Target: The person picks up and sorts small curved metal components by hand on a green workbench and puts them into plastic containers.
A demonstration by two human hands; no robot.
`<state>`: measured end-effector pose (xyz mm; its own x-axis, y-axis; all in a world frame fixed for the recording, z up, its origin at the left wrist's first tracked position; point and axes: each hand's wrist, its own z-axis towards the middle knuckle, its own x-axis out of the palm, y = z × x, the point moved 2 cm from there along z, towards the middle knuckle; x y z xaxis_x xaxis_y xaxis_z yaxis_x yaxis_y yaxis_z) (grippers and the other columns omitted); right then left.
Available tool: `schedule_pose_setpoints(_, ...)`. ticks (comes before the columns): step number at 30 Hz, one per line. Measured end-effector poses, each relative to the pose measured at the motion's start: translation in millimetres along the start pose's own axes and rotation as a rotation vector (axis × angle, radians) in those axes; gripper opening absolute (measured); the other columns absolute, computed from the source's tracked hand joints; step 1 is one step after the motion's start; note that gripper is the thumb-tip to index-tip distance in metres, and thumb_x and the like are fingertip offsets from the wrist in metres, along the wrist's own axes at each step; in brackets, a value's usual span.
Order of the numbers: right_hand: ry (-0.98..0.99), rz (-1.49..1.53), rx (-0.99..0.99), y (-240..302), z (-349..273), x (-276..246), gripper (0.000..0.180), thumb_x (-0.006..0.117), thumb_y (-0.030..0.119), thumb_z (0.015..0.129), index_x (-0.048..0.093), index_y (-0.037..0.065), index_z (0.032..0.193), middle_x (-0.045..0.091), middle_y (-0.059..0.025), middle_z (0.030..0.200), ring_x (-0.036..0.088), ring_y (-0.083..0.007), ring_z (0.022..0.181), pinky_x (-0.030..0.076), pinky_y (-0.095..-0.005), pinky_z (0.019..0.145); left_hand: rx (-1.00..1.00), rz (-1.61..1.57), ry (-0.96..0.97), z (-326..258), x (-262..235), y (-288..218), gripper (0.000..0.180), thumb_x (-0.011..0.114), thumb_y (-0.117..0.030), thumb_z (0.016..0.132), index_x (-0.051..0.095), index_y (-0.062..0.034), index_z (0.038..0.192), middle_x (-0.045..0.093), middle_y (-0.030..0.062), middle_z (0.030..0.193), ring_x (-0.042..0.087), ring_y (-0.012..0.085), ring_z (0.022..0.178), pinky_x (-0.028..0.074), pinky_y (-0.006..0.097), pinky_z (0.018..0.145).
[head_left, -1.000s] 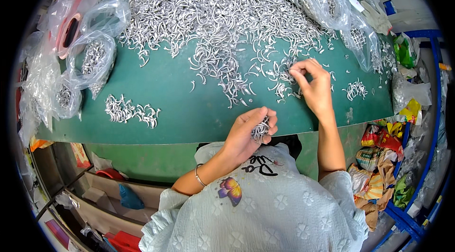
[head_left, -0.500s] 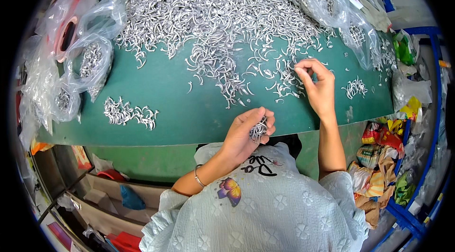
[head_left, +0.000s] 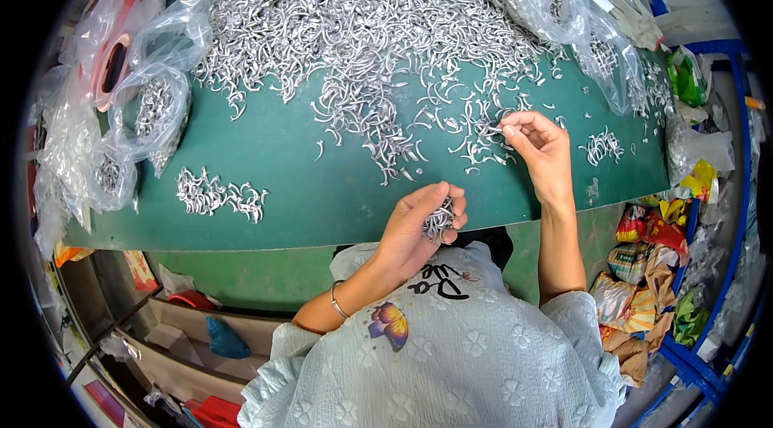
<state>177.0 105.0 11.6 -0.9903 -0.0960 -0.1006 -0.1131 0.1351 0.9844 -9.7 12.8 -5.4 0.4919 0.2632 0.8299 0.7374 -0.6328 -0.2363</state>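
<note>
Cupped near the table's front edge, my left hand (head_left: 415, 223) holds a bunch of small curved silvery metal pieces (head_left: 440, 221). To its right and farther out, my right hand (head_left: 541, 150) pinches one curved metal piece (head_left: 494, 129) between thumb and forefinger, just above loose pieces scattered on the green table (head_left: 282, 138). A big heap of the same metal pieces (head_left: 354, 9) spreads over the far side of the table. One small group of pieces (head_left: 221, 194) lies at the left, another small group (head_left: 602, 147) at the right.
Clear plastic bags (head_left: 165, 110) with metal pieces crowd the left side, near a pink-and-red object (head_left: 115, 66). More clear bags (head_left: 555, 1) lie at the far right. Beside the table on the right stands a blue frame (head_left: 737, 146) with colourful packages (head_left: 644, 243). Cardboard boxes (head_left: 201, 339) sit below left.
My right hand has come slightly nearer, and a curved metal piece now shows at its fingertips. My left hand stays in place, still cupping its bunch.
</note>
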Motion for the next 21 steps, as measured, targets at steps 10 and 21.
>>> schedule_pose_setpoints(10,-0.699,-0.757,-0.212,-11.4,-33.7,-113.5,0.007,0.065,0.004,0.085,0.067,0.001,0.091,0.063,-0.0017,0.076,0.050,-0.0068,0.065,0.041,-0.0221,0.059,0.015,0.002,0.016,-0.4,-1.5,0.7,0.023,0.055,-0.028,0.096,0.060,-0.0056,0.097,0.055,0.0053,0.082,0.052,0.0145,0.072,0.041,0.024,0.052)
schedule_pose_setpoints(21,0.006,-0.958,-0.627,3.3,-7.3,8.6,0.024,0.069,0.005,0.077,0.064,0.006,0.100,0.061,-0.0070,0.099,0.054,-0.0250,0.090,0.039,-0.0349,0.079,0.001,0.042,0.016,0.2,5.1,5.2,0.023,0.053,-0.028,0.097,0.058,-0.0056,0.097,0.054,0.0055,0.083,0.051,0.0145,0.072,0.040,0.024,0.052)
